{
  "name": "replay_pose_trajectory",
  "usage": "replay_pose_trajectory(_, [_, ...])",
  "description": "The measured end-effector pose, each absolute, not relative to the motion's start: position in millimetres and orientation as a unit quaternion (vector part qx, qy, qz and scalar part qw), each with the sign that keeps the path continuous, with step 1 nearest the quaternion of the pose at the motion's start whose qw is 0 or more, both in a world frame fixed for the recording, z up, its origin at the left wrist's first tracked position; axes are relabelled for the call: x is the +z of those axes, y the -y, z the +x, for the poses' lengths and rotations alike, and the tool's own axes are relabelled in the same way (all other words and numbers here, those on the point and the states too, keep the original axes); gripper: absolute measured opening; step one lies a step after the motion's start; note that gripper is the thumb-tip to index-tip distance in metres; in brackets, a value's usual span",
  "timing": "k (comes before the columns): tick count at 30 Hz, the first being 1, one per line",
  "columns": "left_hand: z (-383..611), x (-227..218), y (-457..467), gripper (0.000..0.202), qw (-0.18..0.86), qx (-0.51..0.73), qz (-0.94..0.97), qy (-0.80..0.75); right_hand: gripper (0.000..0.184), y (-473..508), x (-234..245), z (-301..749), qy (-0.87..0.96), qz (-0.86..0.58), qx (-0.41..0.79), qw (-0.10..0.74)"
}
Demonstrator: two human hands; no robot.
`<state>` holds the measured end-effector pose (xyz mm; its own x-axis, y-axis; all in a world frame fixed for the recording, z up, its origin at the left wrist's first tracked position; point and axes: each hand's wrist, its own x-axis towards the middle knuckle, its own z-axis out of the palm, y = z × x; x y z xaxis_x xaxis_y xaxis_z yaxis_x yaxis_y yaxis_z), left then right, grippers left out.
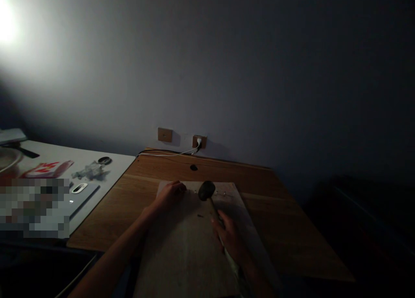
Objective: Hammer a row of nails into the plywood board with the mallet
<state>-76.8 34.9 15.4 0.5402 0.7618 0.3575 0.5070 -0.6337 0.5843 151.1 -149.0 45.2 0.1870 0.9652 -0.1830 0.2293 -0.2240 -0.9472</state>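
Observation:
A pale wooden board (184,250) lies on the brown wooden table (285,220) in dim light. My right hand (231,237) is wrapped round the handle of a black-headed mallet (206,190), whose head hovers near the board's far edge. My left hand (171,194) rests at the board's far left corner, fingers curled as if pinching something small I cannot make out. A few small pale specks (220,193), perhaps nails, sit along the far edge beside the mallet head. A small dark bit (200,216) lies on the board.
A white table (123,164) adjoins on the left, bearing a red-and-white packet (48,168), clear plastic wrapping (89,171), a white device (79,188) and a plate (8,158). Two wall sockets (165,135) sit low on the wall; a white cable (171,154) runs from one.

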Motion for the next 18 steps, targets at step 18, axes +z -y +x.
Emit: replay_pose_trajectory(18, [-78.8, -1.7, -39.3, 0.051, 0.222, 0.309, 0.838, -0.393, 0.03, 106.5, 65.3, 101.6, 0.538, -0.623, 0.446, 0.351])
